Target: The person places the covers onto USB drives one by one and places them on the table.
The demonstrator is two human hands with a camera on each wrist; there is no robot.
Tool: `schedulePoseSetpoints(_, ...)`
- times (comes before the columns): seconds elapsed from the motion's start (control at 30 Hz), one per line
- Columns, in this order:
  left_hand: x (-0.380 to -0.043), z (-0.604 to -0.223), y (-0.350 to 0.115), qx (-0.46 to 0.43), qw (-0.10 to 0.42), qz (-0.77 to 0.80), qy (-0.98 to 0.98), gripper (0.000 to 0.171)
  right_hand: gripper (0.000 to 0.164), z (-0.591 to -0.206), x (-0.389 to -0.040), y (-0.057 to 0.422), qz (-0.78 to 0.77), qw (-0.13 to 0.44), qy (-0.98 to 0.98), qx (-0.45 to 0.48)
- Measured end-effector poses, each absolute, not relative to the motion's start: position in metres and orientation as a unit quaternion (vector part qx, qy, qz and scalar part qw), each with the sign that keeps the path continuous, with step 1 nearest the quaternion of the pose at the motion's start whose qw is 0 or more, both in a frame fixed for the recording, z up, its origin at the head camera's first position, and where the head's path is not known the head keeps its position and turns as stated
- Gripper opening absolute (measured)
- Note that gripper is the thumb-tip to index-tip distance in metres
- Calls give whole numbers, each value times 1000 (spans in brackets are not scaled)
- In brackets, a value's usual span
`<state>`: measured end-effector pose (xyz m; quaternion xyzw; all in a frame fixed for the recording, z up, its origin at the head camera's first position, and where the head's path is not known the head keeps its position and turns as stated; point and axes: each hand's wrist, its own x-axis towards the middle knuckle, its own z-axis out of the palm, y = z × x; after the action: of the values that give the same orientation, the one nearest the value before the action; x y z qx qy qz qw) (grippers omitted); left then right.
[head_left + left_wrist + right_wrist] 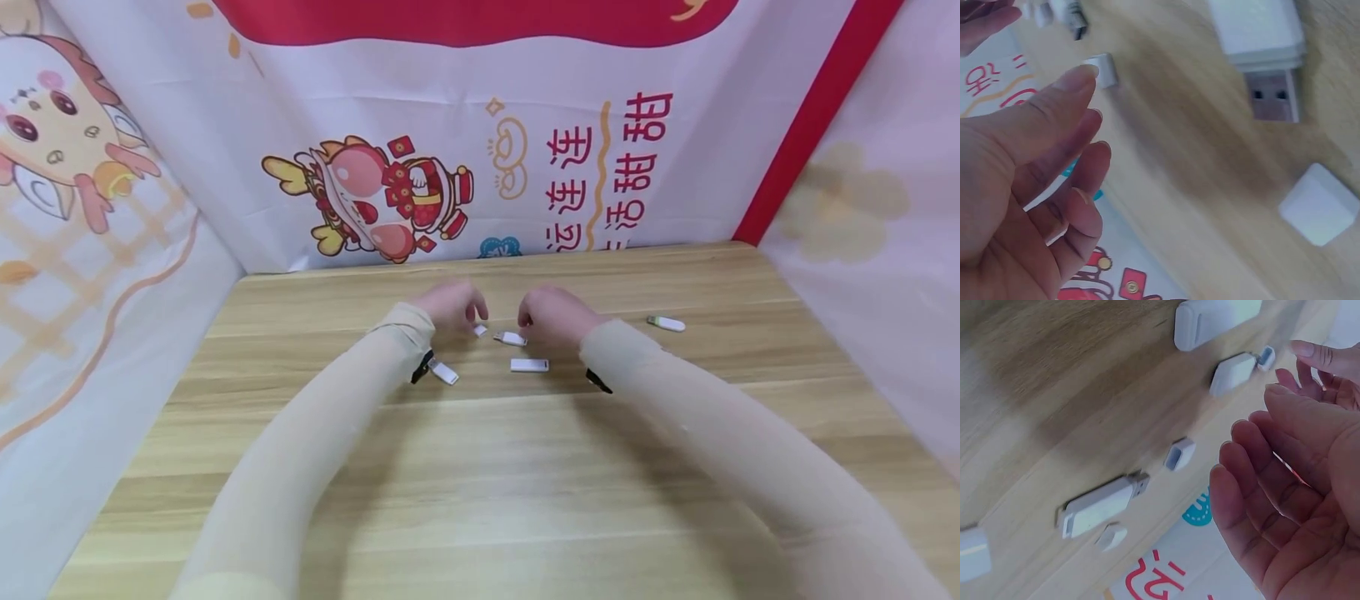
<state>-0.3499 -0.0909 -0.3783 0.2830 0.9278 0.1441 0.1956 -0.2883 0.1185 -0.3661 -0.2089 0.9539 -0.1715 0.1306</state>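
Note:
My left hand [452, 305] hovers above the table's far part, fingers loosely bent and holding nothing. Its thumb tip overlaps a small white cap [1105, 70] in the left wrist view. Across from it, my right hand [557, 315] has relaxed, bent fingers with nothing between them. Between the hands lies a white USB stick [512, 338], its metal plug bare. Nearer me are a closed-looking white USB stick [529, 365] and, by the left wrist, an uncapped one [444, 372]. Loose caps [1180, 454] lie among the sticks in the right wrist view.
Another white USB stick [666, 323] with a greenish end lies farther right. The wooden table [480, 483] meets a printed cloth backdrop [300, 100] at its far edge, and cloth also hangs along both sides. Dark wrist straps [422, 367] show below the sleeves.

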Motion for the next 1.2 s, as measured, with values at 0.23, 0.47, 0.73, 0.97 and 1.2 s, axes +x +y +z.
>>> schedulePoseSetpoints(0.23,-352,-390,-90,295,196,137,925,24,9,-377,-294,103,-148,137,958,-206)
schedulePoseSetpoints(0.47,-355,-398,-89,327,182,125,919,12,5,-386,-301,98,-118,129,958,-227)
schedulePoseSetpoints(0.73,-349,-403,-85,367,138,83,916,4,7,-386,-302,94,-102,121,960,-233)
schedulePoseSetpoints(0.97,-336,-393,-87,383,117,97,911,10,8,-384,-300,95,-123,131,959,-221)
schedulePoseSetpoints(1.2,-320,-378,-95,388,105,136,906,14,10,-380,-296,109,-171,110,958,-202)
